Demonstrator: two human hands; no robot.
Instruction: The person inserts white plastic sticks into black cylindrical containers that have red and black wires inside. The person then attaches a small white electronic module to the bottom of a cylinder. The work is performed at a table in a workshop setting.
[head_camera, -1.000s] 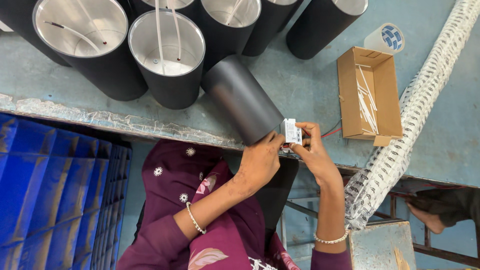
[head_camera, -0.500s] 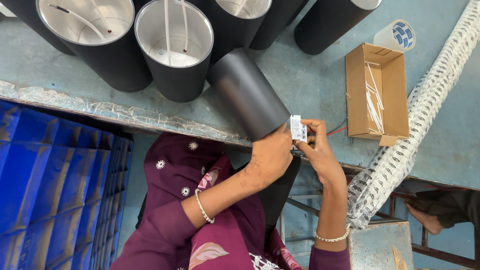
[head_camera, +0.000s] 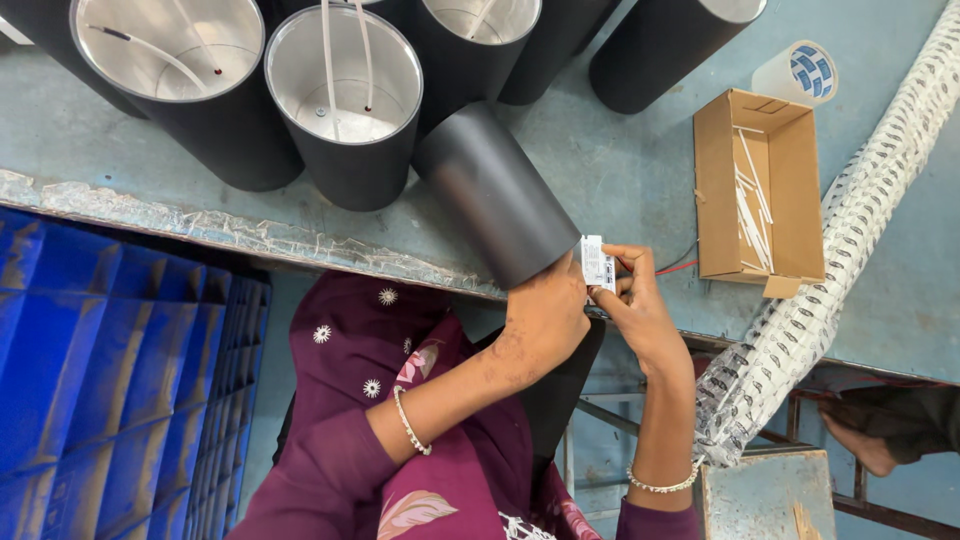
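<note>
While a black tube (head_camera: 495, 195) lies tilted across the grey table (head_camera: 620, 170) at the centre of the frame, its near end is gripped by the left hand (head_camera: 545, 315), fingers curled around it. A small white box (head_camera: 596, 263) is pinched between thumb and fingertips of the right hand (head_camera: 635, 305), touching the tube's end just right of centre. Red and black wires (head_camera: 678, 265) are seen beside it. An open cardboard box (head_camera: 760, 190) is placed at the right.

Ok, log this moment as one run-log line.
left hand: on end of tilted black cylinder | right hand: holds small white module | red wire trailing | cardboard box beside
</note>
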